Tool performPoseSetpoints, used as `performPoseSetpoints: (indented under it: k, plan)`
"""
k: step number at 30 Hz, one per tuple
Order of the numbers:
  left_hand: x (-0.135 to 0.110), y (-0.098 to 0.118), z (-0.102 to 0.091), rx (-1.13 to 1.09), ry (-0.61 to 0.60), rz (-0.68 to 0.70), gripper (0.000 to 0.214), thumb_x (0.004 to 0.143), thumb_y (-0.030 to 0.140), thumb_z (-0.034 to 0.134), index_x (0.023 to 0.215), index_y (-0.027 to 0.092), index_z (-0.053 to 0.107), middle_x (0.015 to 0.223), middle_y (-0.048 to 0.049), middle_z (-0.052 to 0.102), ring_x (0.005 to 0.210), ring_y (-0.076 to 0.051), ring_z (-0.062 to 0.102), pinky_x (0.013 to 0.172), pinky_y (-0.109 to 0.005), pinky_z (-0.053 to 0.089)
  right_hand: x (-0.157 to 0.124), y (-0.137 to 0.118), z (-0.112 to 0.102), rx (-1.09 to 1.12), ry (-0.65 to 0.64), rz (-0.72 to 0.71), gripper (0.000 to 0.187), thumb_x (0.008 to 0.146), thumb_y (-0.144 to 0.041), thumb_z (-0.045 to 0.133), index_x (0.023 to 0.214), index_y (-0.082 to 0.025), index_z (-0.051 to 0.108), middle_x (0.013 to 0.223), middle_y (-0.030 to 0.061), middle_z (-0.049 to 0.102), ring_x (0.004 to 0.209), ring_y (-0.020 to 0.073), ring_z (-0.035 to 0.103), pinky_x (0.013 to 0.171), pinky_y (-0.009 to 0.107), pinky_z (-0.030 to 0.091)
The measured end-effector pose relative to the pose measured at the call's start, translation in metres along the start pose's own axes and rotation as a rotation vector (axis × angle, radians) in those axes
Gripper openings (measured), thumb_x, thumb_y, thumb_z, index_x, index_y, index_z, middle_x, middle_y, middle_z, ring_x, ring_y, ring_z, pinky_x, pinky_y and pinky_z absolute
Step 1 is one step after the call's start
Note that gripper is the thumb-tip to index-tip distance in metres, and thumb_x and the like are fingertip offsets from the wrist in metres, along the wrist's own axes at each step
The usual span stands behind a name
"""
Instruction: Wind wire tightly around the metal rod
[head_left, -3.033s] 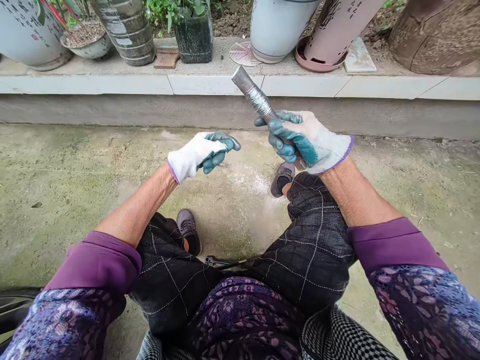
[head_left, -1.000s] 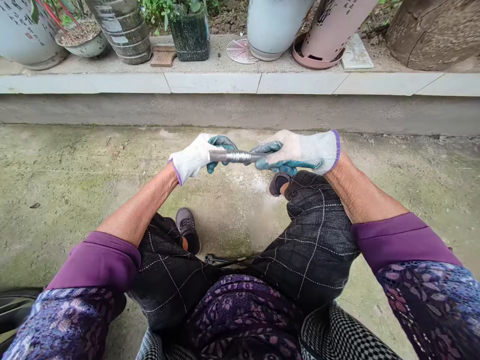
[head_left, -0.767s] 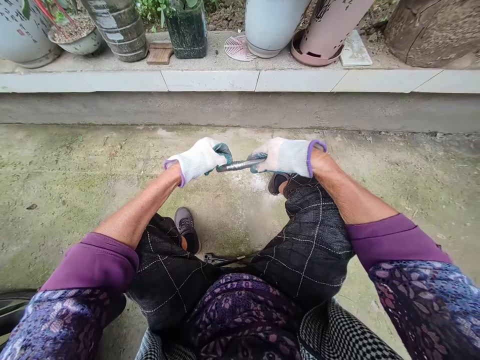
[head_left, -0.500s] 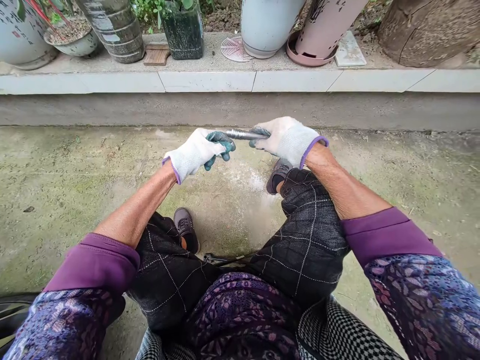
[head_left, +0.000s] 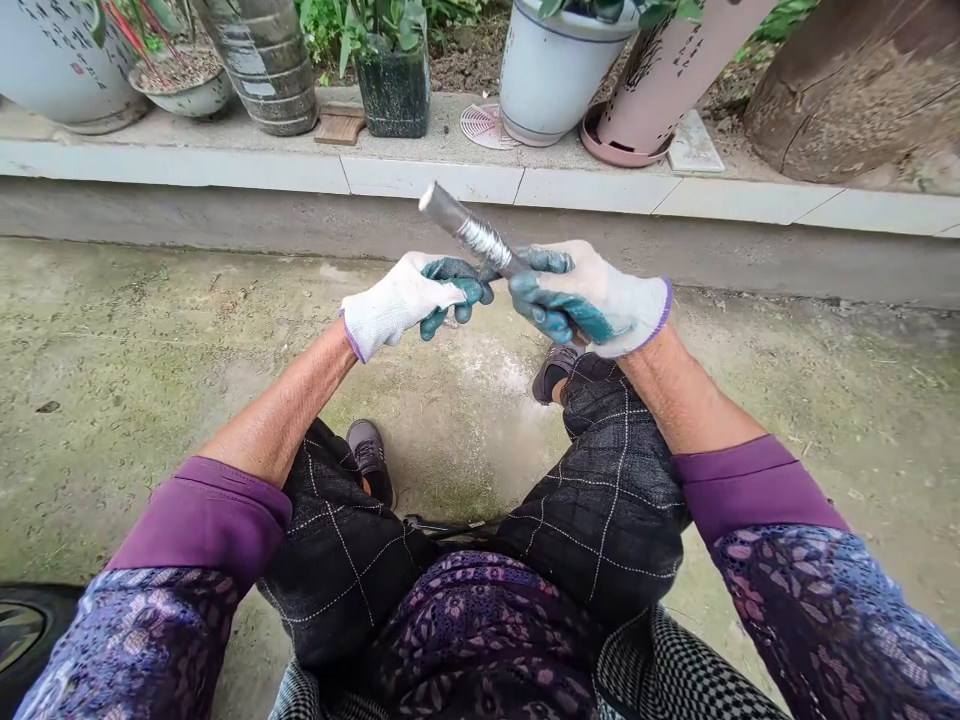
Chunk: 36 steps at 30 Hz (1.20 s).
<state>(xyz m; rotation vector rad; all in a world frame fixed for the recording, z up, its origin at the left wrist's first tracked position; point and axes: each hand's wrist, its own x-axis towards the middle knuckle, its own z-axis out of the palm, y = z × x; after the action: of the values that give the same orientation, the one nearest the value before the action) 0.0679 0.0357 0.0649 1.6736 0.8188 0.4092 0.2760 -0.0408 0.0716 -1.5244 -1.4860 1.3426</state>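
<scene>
A grey metal rod (head_left: 469, 229) with thin silver wire wound round its middle points up and to the left. My right hand (head_left: 589, 298), in a white glove with teal palm, grips the rod's lower end. My left hand (head_left: 417, 297), gloved the same way, sits just left of the rod with fingers curled into a pinch near the wire winding. What it pinches is too thin to make out. Both hands hover above my knees over the concrete ground.
A raised tiled ledge (head_left: 435, 178) runs across the back with a white pot (head_left: 551, 70), a pink pot (head_left: 660, 80), a dark plant container (head_left: 394, 85) and a cut plastic bottle (head_left: 259, 60). A dark tool (head_left: 442, 523) lies on the ground between my legs.
The rod was held level between both hands; now its free end is tilted up and to the left, and my left hand has slipped off it to pinch beside the winding.
</scene>
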Motion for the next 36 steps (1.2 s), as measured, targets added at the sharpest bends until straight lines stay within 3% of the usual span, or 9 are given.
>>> performPoseSetpoints:
  k: [3,7,12,16,22,26,32,36]
  plan:
    - [-0.007,0.004,-0.011,0.090,0.002,-0.014,0.011,0.081,0.013,0.069,0.088,0.009,0.077,0.060,-0.0006,0.062,0.038,-0.004,0.042,0.035,-0.019,0.030,-0.008,-0.006,-0.004,0.026,-0.088,0.041,0.050,0.074,-0.055,0.081,0.106,-0.018,0.072,0.061,-0.0049,0.050,0.044,0.0079,0.036,0.036,0.024,0.031]
    - [-0.010,-0.001,-0.021,0.178,-0.040,0.019,0.021,0.075,0.011,0.065,0.091,0.011,0.079,0.064,-0.0002,0.066,0.046,-0.006,0.049,0.039,-0.017,0.035,-0.016,-0.012,-0.008,-0.177,-0.191,0.083,0.039,0.075,-0.043,0.083,0.105,-0.018,0.077,0.061,-0.0048,0.054,0.045,0.0066,0.039,0.038,0.022,0.028]
    - [-0.005,-0.010,-0.016,0.284,-0.050,-0.015,0.021,0.075,0.015,0.064,0.089,0.013,0.080,0.065,0.0023,0.065,0.051,-0.006,0.048,0.044,-0.016,0.037,-0.002,0.001,-0.004,-0.456,-0.314,0.089,0.024,0.082,-0.041,0.076,0.096,-0.021,0.080,0.059,-0.0044,0.055,0.049,0.0089,0.042,0.044,0.025,0.030]
    - [-0.002,-0.010,-0.012,0.404,-0.006,-0.104,0.024,0.077,0.013,0.059,0.091,0.012,0.079,0.061,0.0027,0.060,0.046,-0.006,0.045,0.042,-0.019,0.034,0.017,0.014,-0.001,-0.784,-0.196,-0.007,0.019,0.087,-0.035,0.066,0.096,-0.023,0.079,0.071,-0.0007,0.066,0.061,0.0134,0.052,0.056,0.028,0.036]
    - [0.000,-0.006,-0.011,0.405,0.038,-0.212,0.021,0.079,0.012,0.064,0.093,0.011,0.079,0.057,0.0003,0.056,0.044,-0.007,0.043,0.046,-0.025,0.033,0.027,0.016,-0.007,-1.047,-0.006,0.044,0.029,0.089,-0.043,0.062,0.105,-0.025,0.079,0.080,0.0042,0.071,0.065,0.0176,0.055,0.058,0.032,0.034]
    - [0.000,-0.002,-0.012,0.397,0.116,-0.255,0.018,0.083,0.016,0.065,0.092,0.011,0.079,0.059,-0.0011,0.056,0.044,-0.006,0.041,0.046,-0.024,0.029,0.026,0.024,-0.017,-0.929,0.021,0.038,0.031,0.088,-0.042,0.065,0.108,-0.024,0.080,0.075,0.0026,0.069,0.060,0.0155,0.054,0.056,0.031,0.035]
    - [0.006,-0.005,-0.021,0.331,0.219,-0.248,0.021,0.084,0.021,0.067,0.100,0.012,0.077,0.063,0.0009,0.054,0.047,-0.006,0.044,0.048,-0.021,0.030,0.005,0.022,-0.017,-0.430,-0.114,0.126,0.032,0.085,-0.044,0.073,0.104,-0.018,0.079,0.062,-0.0024,0.058,0.048,0.0085,0.042,0.044,0.025,0.031]
    - [0.010,-0.014,-0.024,0.290,0.220,-0.267,0.023,0.082,0.016,0.065,0.101,0.012,0.077,0.055,0.0033,0.047,0.042,-0.007,0.040,0.045,-0.022,0.026,-0.007,0.007,-0.011,-0.218,-0.130,0.035,0.041,0.082,-0.047,0.076,0.109,-0.015,0.078,0.063,-0.0024,0.057,0.049,0.0073,0.043,0.041,0.023,0.031]
